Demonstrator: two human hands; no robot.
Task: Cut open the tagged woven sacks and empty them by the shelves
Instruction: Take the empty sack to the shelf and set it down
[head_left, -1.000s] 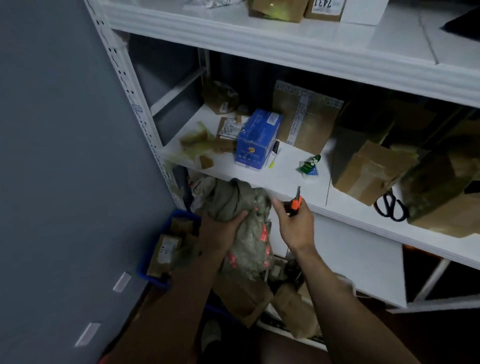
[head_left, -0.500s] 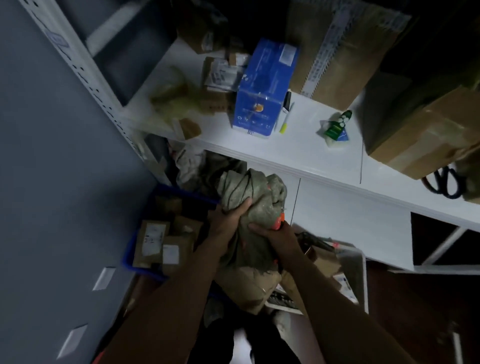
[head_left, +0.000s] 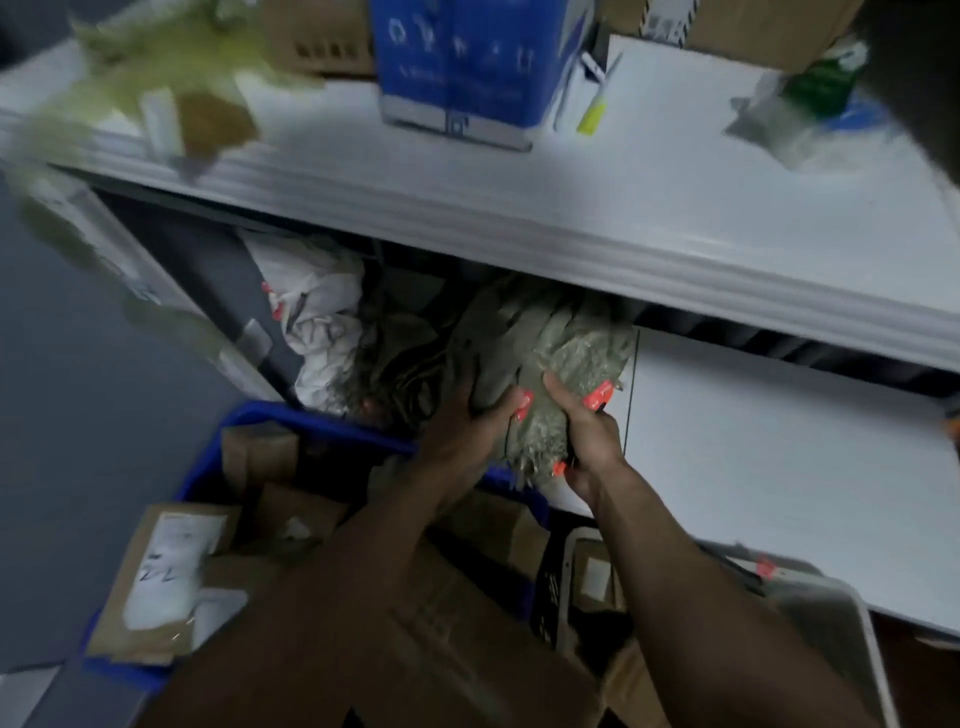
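A crumpled grey-green woven sack (head_left: 566, 353) with red tags is pushed under the white shelf board (head_left: 649, 228), above the blue bin (head_left: 291, 421). My left hand (head_left: 462, 421) grips the sack from the left, fingers curled into its cloth. My right hand (head_left: 587, 431) presses against the sack's right side while it holds an orange-handled cutter (head_left: 597, 400); the blade is hidden. A white sack (head_left: 317, 317) lies bunched further back under the shelf.
The blue bin holds several labelled cardboard parcels (head_left: 161, 577). On the shelf above stand a blue box (head_left: 467, 62), a yellow marker (head_left: 592, 109) and loose wrapping. A grey crate (head_left: 831, 613) sits lower right. A grey wall lies to the left.
The view has dropped and closed in on the lower shelf. Both hands have moved the green sack forward and under the shelf board, toward the sacks at the back.
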